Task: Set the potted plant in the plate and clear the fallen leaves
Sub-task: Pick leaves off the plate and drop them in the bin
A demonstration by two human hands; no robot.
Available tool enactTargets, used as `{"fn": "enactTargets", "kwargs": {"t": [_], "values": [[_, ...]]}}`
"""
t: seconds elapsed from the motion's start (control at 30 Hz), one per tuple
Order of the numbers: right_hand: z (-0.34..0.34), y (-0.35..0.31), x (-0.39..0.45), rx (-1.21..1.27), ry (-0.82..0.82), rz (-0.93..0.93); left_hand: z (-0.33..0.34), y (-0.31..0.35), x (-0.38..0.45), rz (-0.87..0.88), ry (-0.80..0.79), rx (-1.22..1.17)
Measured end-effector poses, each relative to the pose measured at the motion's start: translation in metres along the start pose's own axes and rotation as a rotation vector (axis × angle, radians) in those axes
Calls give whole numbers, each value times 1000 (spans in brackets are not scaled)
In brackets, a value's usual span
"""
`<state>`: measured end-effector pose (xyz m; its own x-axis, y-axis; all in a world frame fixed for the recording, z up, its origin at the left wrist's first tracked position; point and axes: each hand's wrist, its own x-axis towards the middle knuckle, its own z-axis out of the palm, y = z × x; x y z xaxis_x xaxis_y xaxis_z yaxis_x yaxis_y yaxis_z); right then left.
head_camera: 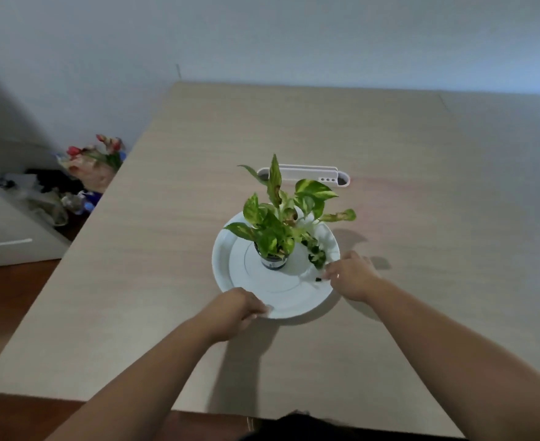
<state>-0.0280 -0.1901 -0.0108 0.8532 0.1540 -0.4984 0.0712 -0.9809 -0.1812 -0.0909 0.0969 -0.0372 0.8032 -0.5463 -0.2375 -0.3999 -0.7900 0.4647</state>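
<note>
From my remote seat I judge step 1 of 2 done: the potted plant [273,249] already stands upright in the white plate [230,265], a little behind the plate's centre and touching its flat inner floor. What I judge is left is the leaf clearing. A cluster of dark green fallen leaves [315,253] lies on the plate just to the right of the pot, and a small dark scrap [318,279] sits at the plate's right rim. My right hand [353,276] is at that rim, fingertips drawn together beside the scrap; I read it as pinching at it, though the blur keeps me from seeing whether anything is actually held. My left hand [237,308] grips the plate's near rim, fingers curled over the edge, which I take as steadying it. The plant itself is a pothos with yellow-streaked green leaves; several leaves show brown, dried patches, 1 tall leaf at the back especially. The pot is small, white with a dark band. Behind the plate, on the pale wooden table [421,186], lies a white oblong tray [310,176]. I see no loose leaves on the table beside the plate.
</note>
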Motion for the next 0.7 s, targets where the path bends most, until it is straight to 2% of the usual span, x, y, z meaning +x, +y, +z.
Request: {"fn": "enactTargets", "kwargs": {"t": [0.13, 0.33, 0.4, 0.5, 0.57, 0.7], "values": [[16, -11, 2, -21, 7, -100, -17, -37, -4, -107, 54, 49], [32, -42, 2, 137, 35, -68, -26, -76, 9, -255, 187, 80], [34, -51, 0, 158, 34, -53, -27, -69, 15, -235, 150, 89], [35, -69, -2, 106, 74, -110, -18, -45, 18, -89, 42, 96], [36, -80, -1, 65, 91, -154, -7, -32, 16, -27, 83, 68], [31, -72, 10, -10, 57, -156, 6, -35, 14, -51, 185, -23]]}}
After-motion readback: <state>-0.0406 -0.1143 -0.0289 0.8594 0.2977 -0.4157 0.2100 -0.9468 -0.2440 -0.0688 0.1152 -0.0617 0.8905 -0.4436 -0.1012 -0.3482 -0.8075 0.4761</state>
